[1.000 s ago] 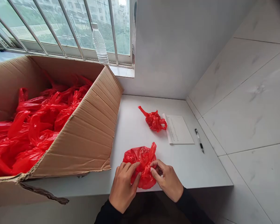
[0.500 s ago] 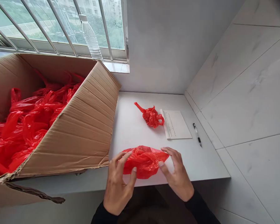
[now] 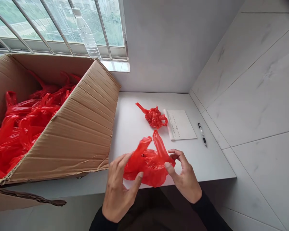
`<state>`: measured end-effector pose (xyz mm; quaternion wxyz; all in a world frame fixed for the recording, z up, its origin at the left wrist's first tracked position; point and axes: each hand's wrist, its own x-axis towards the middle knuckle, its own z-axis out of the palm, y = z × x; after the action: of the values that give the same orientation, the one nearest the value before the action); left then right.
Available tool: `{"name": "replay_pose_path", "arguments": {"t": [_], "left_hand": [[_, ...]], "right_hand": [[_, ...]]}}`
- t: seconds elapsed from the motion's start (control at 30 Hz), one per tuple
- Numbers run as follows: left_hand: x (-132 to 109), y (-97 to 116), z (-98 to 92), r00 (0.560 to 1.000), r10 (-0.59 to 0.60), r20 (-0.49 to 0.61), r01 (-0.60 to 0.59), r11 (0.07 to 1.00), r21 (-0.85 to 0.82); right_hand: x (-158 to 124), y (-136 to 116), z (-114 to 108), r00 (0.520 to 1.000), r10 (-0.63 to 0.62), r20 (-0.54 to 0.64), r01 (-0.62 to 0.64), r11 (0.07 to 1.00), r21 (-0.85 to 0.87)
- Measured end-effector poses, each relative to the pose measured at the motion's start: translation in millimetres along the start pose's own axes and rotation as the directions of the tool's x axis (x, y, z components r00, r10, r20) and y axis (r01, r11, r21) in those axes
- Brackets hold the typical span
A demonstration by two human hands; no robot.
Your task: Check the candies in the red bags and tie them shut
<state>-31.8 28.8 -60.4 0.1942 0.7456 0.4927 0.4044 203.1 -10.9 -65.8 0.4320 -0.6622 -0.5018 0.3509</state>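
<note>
A red plastic bag lies at the table's front edge with its two handle loops standing up and pointing away from me. At its left side is my left hand, fingers and thumb spread apart, the thumb over the near left part of the bag. My right hand is by the right side, its fingers curved and the thumb apart from them, close to or touching the plastic. Neither hand is closed on the bag. What the bag contains cannot be made out. Farther back rests a second, knotted red bag.
A large open cardboard box full of red plastic bags stands on the left. A notebook and a pen lie on the white table. A water bottle stands by the barred window.
The front bag's two handles have come up from the crumpled plastic and now stand upright. Both hands stay beside the bag. The whole view has shifted slightly.
</note>
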Motion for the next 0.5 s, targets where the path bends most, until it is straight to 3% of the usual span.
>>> {"name": "replay_pose_path", "arguments": {"t": [0.07, 0.2, 0.27, 0.33, 0.43, 0.5], "left_hand": [[1, 2, 3.3, 0.999, 0.03, -0.011, -0.03, 0.999, 0.012], [-1, 0, -5.4, 0.987, -0.037, -0.157, 0.037, 0.999, -0.003], [-4, 0, -14.6, 0.968, -0.137, -0.211, 0.129, 0.99, -0.054], [-7, 1, -23.0, 0.943, -0.268, -0.196, 0.24, 0.958, -0.156], [-10, 3, -29.8, 0.937, -0.332, -0.11, 0.297, 0.921, -0.251], [-10, 7, -29.5, 0.953, -0.3, -0.054, 0.277, 0.925, -0.259]], "right_hand": [[0, -4, 2, 1.0, -0.019, 0.011, 0.019, 0.999, -0.03], [-1, -2, -5, 0.997, -0.033, -0.063, 0.034, 0.999, 0.026], [-3, 2, -11, 0.995, -0.036, -0.097, 0.041, 0.998, 0.053], [-8, 3, -16, 0.991, -0.06, -0.119, 0.067, 0.996, 0.055], [-17, -7, -19, 0.961, -0.215, -0.172, 0.223, 0.974, 0.029], [-20, -21, -17, 0.899, -0.409, -0.157, 0.41, 0.912, -0.024]]}}
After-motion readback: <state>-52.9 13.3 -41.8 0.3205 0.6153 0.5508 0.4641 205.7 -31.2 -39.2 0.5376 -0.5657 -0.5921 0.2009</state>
